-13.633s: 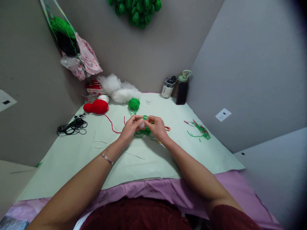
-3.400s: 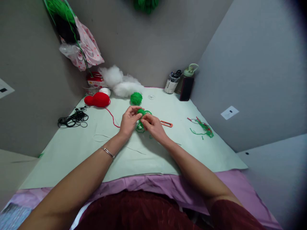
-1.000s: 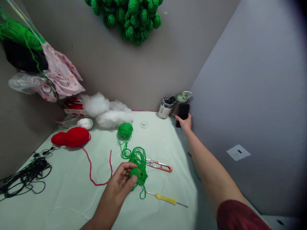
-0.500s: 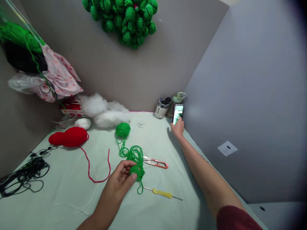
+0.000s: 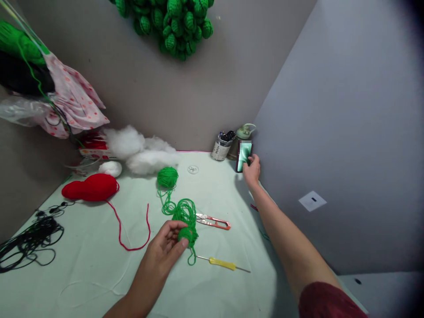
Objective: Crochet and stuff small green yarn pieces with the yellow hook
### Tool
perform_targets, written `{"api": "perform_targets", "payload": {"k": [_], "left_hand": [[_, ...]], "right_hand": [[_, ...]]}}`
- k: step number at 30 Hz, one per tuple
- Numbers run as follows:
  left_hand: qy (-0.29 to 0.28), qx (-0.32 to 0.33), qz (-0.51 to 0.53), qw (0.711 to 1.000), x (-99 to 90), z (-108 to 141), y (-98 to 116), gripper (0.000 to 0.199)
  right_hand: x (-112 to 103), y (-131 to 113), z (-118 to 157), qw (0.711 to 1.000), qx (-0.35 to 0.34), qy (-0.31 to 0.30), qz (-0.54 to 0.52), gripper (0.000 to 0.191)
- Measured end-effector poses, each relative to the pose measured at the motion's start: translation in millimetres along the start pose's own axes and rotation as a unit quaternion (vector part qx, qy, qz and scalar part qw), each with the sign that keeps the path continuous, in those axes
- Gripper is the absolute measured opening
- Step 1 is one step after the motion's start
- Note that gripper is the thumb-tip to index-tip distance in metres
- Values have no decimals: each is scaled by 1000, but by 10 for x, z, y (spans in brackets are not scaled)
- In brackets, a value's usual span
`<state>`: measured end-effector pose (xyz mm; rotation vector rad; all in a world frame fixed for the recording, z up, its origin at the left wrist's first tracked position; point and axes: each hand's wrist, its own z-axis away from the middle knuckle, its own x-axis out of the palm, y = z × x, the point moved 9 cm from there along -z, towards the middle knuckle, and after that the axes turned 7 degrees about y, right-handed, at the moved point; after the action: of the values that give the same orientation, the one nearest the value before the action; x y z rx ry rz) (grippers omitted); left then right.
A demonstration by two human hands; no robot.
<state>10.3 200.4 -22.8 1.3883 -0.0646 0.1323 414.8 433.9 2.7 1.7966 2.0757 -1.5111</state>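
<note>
My left hand [image 5: 167, 247] is closed around a small green crocheted piece [image 5: 186, 236] low in the middle. Loops of green yarn [image 5: 185, 210] lie just behind it and lead to a green yarn ball [image 5: 167, 177]. My right hand [image 5: 252, 169] reaches far out to a phone [image 5: 244, 155] with a lit screen, which stands upright against a bottle. Its fingers are at the phone's lower right, thumb over the screen. Orange-handled snips [image 5: 213, 221] and a yellow-handled crochet hook [image 5: 222, 263] lie right of my left hand.
Red yarn [image 5: 91, 187], black cord [image 5: 39, 236] and white stuffing [image 5: 145, 154] are on the left. A pen cup [image 5: 220, 148] and bottle [image 5: 244, 131] stand at the back corner. Walls rise behind and on the right.
My right hand has shifted slightly right on the phone, uncovering its lower left edge. My left hand still holds the green piece. The whole view has moved a little.
</note>
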Motion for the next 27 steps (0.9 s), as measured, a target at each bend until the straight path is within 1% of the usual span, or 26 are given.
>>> {"api": "perform_targets", "payload": {"k": [5, 14, 27], "left_hand": [[0, -1, 1, 1000, 0, -14, -32, 34], [0, -4, 0, 1000, 1, -20, -32, 34], [-13, -5, 5, 1000, 4, -16, -41, 33]], "right_hand": [[24, -19, 40, 1000, -24, -7, -1, 70], [122, -103, -47, 999, -36, -25, 13, 71], [76, -19, 30, 999, -3, -35, 23, 67]]}}
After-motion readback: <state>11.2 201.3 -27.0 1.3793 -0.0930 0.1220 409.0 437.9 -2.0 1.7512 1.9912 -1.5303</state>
